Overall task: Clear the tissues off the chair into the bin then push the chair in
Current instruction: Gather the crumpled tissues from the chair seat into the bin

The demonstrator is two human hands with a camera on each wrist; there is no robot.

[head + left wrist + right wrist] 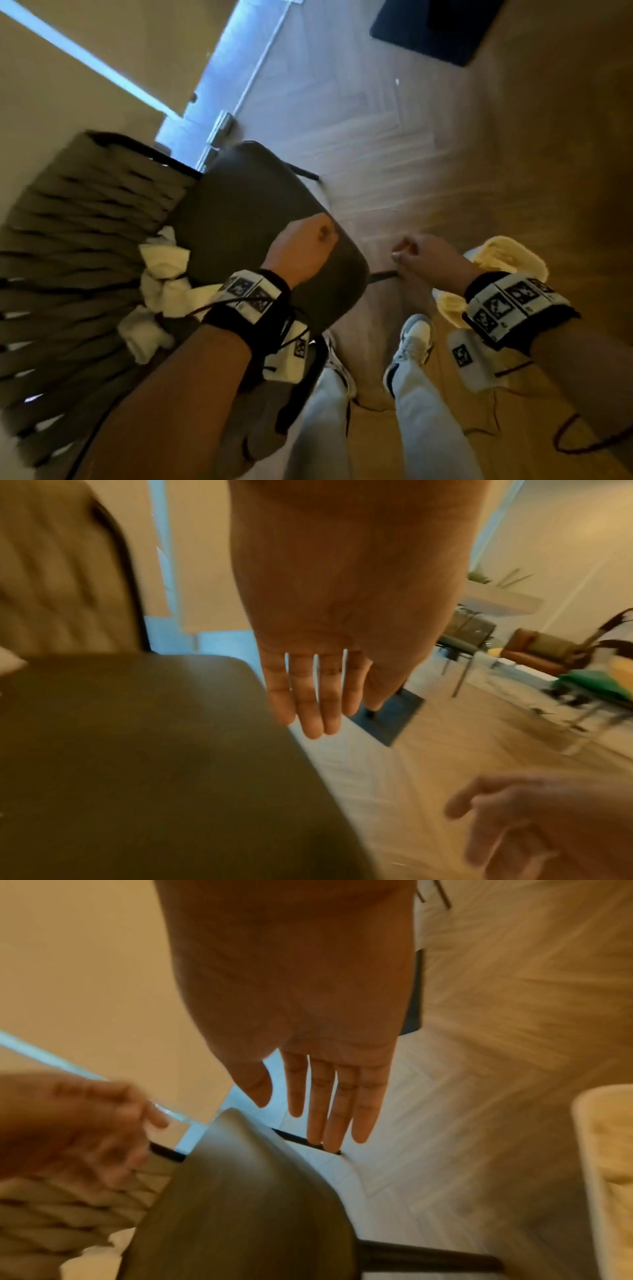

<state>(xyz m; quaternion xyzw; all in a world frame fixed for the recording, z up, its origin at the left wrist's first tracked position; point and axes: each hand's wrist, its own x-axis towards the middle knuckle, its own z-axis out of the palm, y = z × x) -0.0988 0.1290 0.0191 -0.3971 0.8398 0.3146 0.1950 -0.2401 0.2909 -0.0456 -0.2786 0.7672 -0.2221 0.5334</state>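
1. Underfoot, the wooden floor (394, 137) ran out on every side of the chair.
2. Next in size, the chair (260, 219) stood with its woven back away from the bin (507, 260), which sat just past the seat's front edge.
3. Against the chair's back, the crumpled white tissues (161, 281) lay heaped at the rear of the seat, none yet cleared.
4. Above the chair's front edge hovered the left hand (301, 246), fingers straight and holding nothing; the right hand (424, 255), off the seat between chair and bin, was equally slack and empty.
5. I judged the sound approach was to gather the whole heap in one scoop and carry it across to the bin.
6. Nothing legible showed; the wristbands (513, 305) bore only square black-and-white marker patterns.
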